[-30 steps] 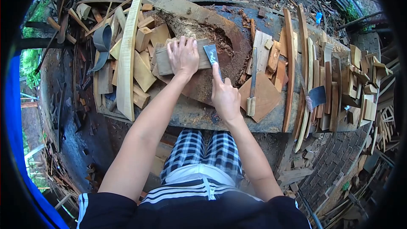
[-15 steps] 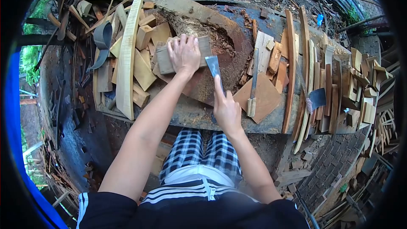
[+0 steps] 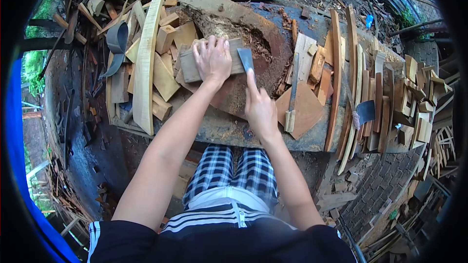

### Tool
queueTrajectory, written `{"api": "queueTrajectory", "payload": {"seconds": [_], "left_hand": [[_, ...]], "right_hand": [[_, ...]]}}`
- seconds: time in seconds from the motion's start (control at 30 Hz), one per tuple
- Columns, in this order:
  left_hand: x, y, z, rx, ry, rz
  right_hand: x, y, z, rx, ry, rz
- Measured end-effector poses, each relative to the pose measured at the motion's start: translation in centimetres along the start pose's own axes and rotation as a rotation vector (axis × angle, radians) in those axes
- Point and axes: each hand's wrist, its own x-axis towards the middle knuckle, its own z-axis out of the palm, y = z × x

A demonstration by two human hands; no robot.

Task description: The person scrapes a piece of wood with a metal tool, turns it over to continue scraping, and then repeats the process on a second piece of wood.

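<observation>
Close against the right end of the wooden block [image 3: 207, 61], a dark blade [image 3: 246, 60], edge touching or nearly touching the block's end grain. Left hand [image 3: 212, 61] spread flat over the block's top, fingers splayed, pressing it down on the worn chopping stump [image 3: 253, 87]. Right hand [image 3: 260, 109] wrapped round the blade's handle, index finger stretched along the back of the blade. Little free room to the left: stacked offcuts [image 3: 165, 78] and a long pale curved plank [image 3: 147, 53] crowding the block's near and left sides. More room to the right, across the stump's reddish hollow, before a flat square board [image 3: 307, 109] with a second handled tool [image 3: 291, 95] lying on it. Beyond that, upright slats [image 3: 336, 78] lining the bench edge. Block greyish, weathered, rectangular, lying flat at the hollow's left rim, long side across the view.
</observation>
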Motion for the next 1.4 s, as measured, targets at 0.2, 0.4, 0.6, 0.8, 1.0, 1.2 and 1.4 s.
{"api": "queueTrajectory", "payload": {"seconds": [0.2, 0.4, 0.6, 0.8, 1.0, 1.2, 1.4], "left_hand": [[0.3, 0.2, -0.4, 0.011, -0.020, -0.010], [-0.1, 0.2, 0.1, 0.006, -0.003, -0.007], [0.0, 0.0, 0.3, 0.012, -0.011, 0.004], [-0.1, 0.1, 0.3, -0.001, -0.023, 0.008], [0.0, 0.0, 0.3, 0.019, -0.012, 0.023], [0.0, 0.0, 0.3, 0.019, 0.003, 0.017], [0.0, 0.2, 0.0, 0.024, -0.026, 0.009]], "right_hand": [[2.2, 0.1, 0.4, 0.028, 0.006, -0.017], [1.3, 1.3, -0.2, 0.338, -0.023, -0.013], [0.4, 1.5, -1.8, 0.576, -0.191, 0.133], [1.4, 1.7, -0.7, 0.760, -0.228, 0.194], [0.9, 1.6, -1.7, 0.687, -0.209, 0.147], [1.3, 2.9, -0.3, 0.728, -0.282, 0.252], [-0.5, 3.0, -1.1, 0.729, -0.326, 0.251]]}}
